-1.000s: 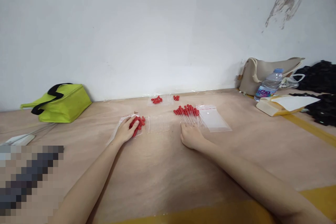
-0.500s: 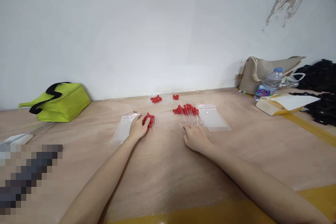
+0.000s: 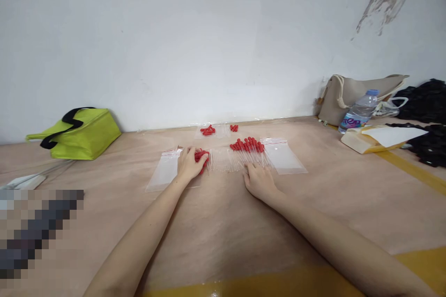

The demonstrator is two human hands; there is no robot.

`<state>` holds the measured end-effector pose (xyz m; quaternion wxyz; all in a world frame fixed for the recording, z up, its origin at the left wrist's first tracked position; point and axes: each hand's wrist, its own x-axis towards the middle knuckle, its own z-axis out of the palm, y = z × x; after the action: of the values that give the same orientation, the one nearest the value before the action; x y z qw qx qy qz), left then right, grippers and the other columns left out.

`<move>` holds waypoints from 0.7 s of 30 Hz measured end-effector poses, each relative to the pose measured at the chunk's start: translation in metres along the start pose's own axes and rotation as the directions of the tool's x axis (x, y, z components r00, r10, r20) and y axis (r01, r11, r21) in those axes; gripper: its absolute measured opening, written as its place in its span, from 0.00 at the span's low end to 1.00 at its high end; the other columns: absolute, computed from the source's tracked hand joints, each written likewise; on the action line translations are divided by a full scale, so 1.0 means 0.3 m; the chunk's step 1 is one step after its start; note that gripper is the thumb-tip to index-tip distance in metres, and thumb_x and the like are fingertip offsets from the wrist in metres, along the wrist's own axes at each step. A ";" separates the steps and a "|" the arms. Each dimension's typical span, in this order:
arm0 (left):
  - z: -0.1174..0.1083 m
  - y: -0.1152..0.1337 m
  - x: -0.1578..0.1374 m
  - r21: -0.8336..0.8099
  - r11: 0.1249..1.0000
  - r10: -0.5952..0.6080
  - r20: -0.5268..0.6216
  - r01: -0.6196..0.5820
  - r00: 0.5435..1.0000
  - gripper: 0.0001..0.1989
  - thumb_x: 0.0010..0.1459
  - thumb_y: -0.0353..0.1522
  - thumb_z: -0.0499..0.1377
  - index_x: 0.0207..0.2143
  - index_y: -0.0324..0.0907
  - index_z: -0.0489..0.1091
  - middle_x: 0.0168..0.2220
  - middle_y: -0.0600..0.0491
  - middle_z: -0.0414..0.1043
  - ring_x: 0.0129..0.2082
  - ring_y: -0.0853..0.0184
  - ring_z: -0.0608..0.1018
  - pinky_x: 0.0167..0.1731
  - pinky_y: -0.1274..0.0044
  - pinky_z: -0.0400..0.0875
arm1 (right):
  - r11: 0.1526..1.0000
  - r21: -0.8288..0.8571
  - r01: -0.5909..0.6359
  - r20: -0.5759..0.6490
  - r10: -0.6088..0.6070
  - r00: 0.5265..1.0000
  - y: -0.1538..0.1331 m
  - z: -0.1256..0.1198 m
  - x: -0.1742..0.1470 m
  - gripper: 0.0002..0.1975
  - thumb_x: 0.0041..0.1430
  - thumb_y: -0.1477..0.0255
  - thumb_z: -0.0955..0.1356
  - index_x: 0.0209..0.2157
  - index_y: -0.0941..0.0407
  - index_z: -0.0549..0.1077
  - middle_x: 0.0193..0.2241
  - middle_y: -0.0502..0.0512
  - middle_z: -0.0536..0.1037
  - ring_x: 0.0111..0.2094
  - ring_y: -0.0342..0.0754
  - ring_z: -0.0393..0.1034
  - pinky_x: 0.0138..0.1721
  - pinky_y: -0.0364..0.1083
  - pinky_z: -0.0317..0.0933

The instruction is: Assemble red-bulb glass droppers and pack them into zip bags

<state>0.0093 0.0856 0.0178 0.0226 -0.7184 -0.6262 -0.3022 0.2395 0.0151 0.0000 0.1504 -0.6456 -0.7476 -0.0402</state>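
Note:
My left hand [image 3: 190, 164] curls around a cluster of red rubber bulbs [image 3: 202, 158], its thumb against their near side. Thin clear glass tubes [image 3: 220, 160] lie side by side just right of it, hard to make out singly. My right hand [image 3: 258, 180] lies low on the table with bent, closed fingers at the lower ends of several glass droppers [image 3: 249, 146]. These droppers are fanned out with their red bulbs pointing away from me. What its fingertips pinch is too small to tell.
Clear zip bags lie outside each hand, one left [image 3: 162, 171] and one right [image 3: 284, 155]. More red bulbs [image 3: 208, 130] sit farther back near the wall. A lime-green bag [image 3: 87, 134] stands left; a water bottle [image 3: 358, 111], beige bag [image 3: 343, 97] and envelope [image 3: 358, 141] stand right.
My left hand has slid slightly right along with the red bulbs, toward the loose glass tubes. My right hand stays almost in place at the droppers' lower ends.

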 end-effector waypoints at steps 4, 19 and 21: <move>0.007 0.039 0.006 0.139 0.990 -0.001 0.000 0.001 1.000 0.15 0.47 0.44 0.57 0.29 0.42 0.65 0.37 0.49 0.65 0.42 0.58 0.67 0.39 0.69 0.61 | 0.995 -0.077 -0.062 -0.010 0.061 0.998 -0.020 0.002 0.006 0.12 0.53 0.74 0.59 0.40 0.61 0.66 0.36 0.64 0.71 0.38 0.55 0.64 0.38 0.51 0.50; 0.032 0.095 -0.011 0.290 0.956 0.066 -0.106 -0.032 0.992 0.09 0.48 0.34 0.54 0.24 0.39 0.71 0.39 0.45 0.67 0.44 0.55 0.64 0.43 0.65 0.55 | 0.998 -0.064 -0.011 -0.107 0.004 0.994 -0.014 0.025 -0.009 0.18 0.52 0.78 0.59 0.46 0.60 0.64 0.35 0.62 0.67 0.36 0.53 0.61 0.36 0.48 0.47; 0.032 0.101 -0.016 0.296 0.954 0.077 -0.114 -0.041 0.991 0.09 0.48 0.34 0.54 0.24 0.39 0.72 0.40 0.45 0.67 0.44 0.56 0.64 0.43 0.64 0.54 | 0.999 -0.048 -0.010 -0.121 0.004 0.993 -0.012 0.026 -0.012 0.18 0.52 0.78 0.59 0.46 0.59 0.65 0.35 0.61 0.67 0.36 0.53 0.61 0.36 0.48 0.47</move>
<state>0.0406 0.0788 0.0183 0.1765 -0.7053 -0.6396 -0.2494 0.2352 0.0132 -0.0078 0.1798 -0.6482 -0.7336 -0.0970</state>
